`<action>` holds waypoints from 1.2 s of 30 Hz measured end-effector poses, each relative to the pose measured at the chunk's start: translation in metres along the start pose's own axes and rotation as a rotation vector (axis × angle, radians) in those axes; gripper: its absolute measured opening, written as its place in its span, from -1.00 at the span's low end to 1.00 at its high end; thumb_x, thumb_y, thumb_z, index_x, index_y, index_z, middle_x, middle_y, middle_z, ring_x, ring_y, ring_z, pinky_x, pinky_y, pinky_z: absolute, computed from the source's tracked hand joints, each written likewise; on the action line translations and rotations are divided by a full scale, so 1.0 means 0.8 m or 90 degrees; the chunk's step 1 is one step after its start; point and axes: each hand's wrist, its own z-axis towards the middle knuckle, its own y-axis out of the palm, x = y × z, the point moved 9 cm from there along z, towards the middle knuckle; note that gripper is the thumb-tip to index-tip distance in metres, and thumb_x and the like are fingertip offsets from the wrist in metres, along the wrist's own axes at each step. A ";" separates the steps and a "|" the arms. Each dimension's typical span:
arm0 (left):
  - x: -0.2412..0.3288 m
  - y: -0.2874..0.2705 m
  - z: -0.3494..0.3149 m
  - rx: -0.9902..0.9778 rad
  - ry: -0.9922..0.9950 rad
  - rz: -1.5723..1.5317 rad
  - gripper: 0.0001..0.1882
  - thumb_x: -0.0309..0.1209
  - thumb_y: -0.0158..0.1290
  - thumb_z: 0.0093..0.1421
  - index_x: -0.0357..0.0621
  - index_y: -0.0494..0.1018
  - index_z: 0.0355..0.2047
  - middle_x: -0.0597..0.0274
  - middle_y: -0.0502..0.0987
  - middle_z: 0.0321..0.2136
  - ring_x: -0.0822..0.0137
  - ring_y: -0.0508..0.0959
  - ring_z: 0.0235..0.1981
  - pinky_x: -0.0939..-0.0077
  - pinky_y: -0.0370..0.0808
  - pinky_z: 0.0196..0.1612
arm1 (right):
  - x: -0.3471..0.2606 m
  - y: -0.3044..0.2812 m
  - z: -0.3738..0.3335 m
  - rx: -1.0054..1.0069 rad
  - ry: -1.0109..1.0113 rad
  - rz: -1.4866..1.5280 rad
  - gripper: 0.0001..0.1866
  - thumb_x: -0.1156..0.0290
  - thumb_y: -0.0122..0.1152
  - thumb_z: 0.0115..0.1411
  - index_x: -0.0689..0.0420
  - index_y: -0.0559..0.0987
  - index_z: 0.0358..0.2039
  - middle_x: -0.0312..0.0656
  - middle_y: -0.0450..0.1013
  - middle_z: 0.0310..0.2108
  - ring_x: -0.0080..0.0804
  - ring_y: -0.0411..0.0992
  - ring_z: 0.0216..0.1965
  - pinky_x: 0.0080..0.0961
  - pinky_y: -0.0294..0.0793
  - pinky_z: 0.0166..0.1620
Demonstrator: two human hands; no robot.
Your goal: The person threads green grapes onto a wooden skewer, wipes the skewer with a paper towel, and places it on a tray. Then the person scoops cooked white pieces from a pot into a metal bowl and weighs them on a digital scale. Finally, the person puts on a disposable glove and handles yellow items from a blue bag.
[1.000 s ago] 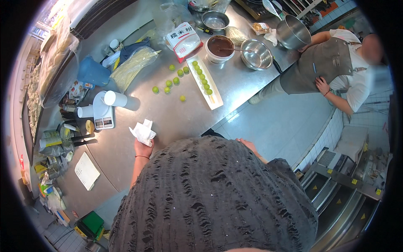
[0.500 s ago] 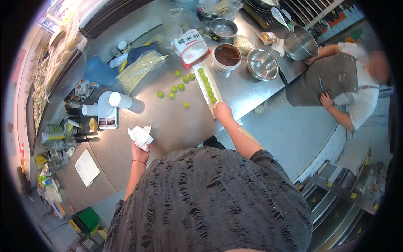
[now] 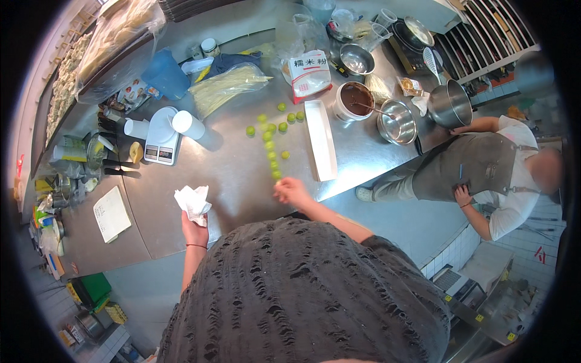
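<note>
My right hand (image 3: 292, 192) pinches the near end of a skewer of green grapes (image 3: 270, 155). The grapes run in a straight row away from my fingers, over the steel table; the stick itself hardly shows. Several loose green grapes (image 3: 282, 127) lie around the far part of the row. To its right sits a long, narrow white tray (image 3: 322, 148) with nothing in it. In my left hand (image 3: 194, 230), near the table's front edge, is a crumpled white paper towel (image 3: 193, 203).
Right of the flour bag (image 3: 309, 74) stand a tub of brown paste (image 3: 354, 101) and a steel bowl (image 3: 397, 122). A kitchen scale (image 3: 162, 136), white cups (image 3: 188, 124) and an open notebook (image 3: 112, 214) are at left. A co-worker in a grey apron (image 3: 457, 162) stands at right.
My right hand has lifted the skewer of grapes out of the white tray and carried it left. My left hand still holds the paper towel. The view has shifted a little.
</note>
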 end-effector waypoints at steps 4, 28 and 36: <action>0.021 0.054 -0.018 -0.031 0.052 0.033 -0.53 -0.10 -0.26 0.46 -0.08 0.31 0.21 0.31 0.48 0.09 0.31 0.51 0.00 0.32 0.44 0.00 | 0.032 0.099 0.056 -0.071 0.044 -0.016 -0.84 0.40 0.19 0.29 0.24 0.53 -0.29 -0.21 0.52 -0.51 -0.56 0.44 -0.60 -0.61 0.44 -0.56; -0.376 0.324 -0.013 -0.424 -0.184 1.076 -0.30 -0.16 0.03 0.33 -0.33 0.01 0.26 0.06 0.63 -0.26 0.13 0.66 -0.26 0.31 0.54 -0.12 | -0.224 -0.202 0.085 0.141 -0.412 -0.800 -0.46 0.66 0.07 0.05 0.34 0.38 0.12 0.09 0.28 0.20 -0.03 0.46 0.02 -0.26 0.55 0.00; -0.458 0.314 -0.007 -0.155 -0.316 0.515 -0.56 -0.56 -0.15 0.32 -0.15 -0.01 0.15 -0.05 0.56 -0.25 0.22 0.66 -0.34 0.37 0.66 -0.27 | -0.191 -0.198 0.206 0.128 -0.452 -0.945 -0.48 0.60 0.09 0.08 0.45 0.33 0.09 0.16 0.23 0.14 0.01 0.33 0.07 -0.30 0.50 0.05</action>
